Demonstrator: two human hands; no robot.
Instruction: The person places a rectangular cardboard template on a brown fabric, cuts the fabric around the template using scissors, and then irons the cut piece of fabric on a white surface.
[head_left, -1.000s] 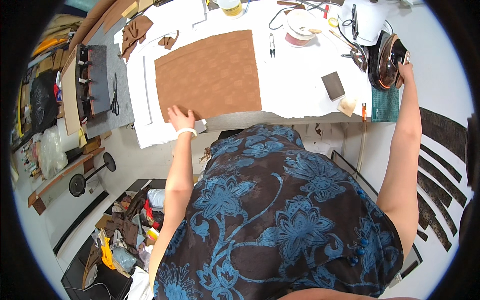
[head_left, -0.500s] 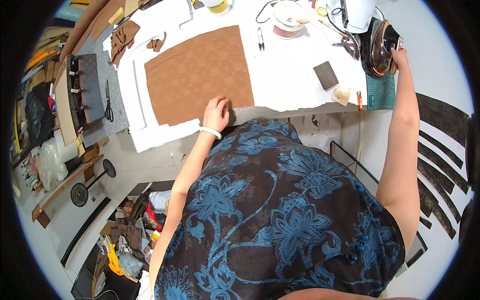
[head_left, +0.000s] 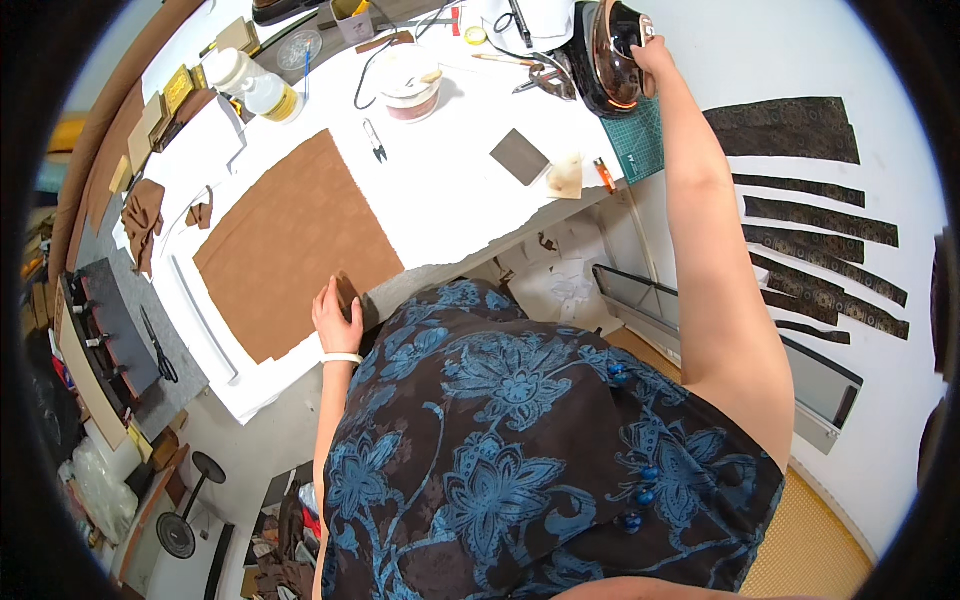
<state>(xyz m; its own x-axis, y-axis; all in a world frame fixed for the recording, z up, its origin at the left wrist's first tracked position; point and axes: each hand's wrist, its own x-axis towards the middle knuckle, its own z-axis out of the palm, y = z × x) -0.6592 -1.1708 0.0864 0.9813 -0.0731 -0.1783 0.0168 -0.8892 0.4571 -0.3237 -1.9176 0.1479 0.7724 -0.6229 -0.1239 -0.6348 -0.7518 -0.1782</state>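
Note:
My right hand is wrapped around the handle of a dark, glossy iron at the far right of the table, beside a green cutting mat. A brown patterned piece of cloth lies flat on the white-covered table. Its near edge has my left hand resting at it, with the fingers stretched out and nothing held. Small thread snips lie right of the cloth. Brown scraps lie to its left.
A tub and a bottle stand behind the cloth. A dark grey rectangle, a cream pad and an orange lighter lie near the right edge. Black scissors lie at left. Dark strips hang on the wall.
My view has turned toward the right, so the table appears tilted and shifted left. My left hand's fingers are more spread at the cloth's edge. My right hand still holds the iron.

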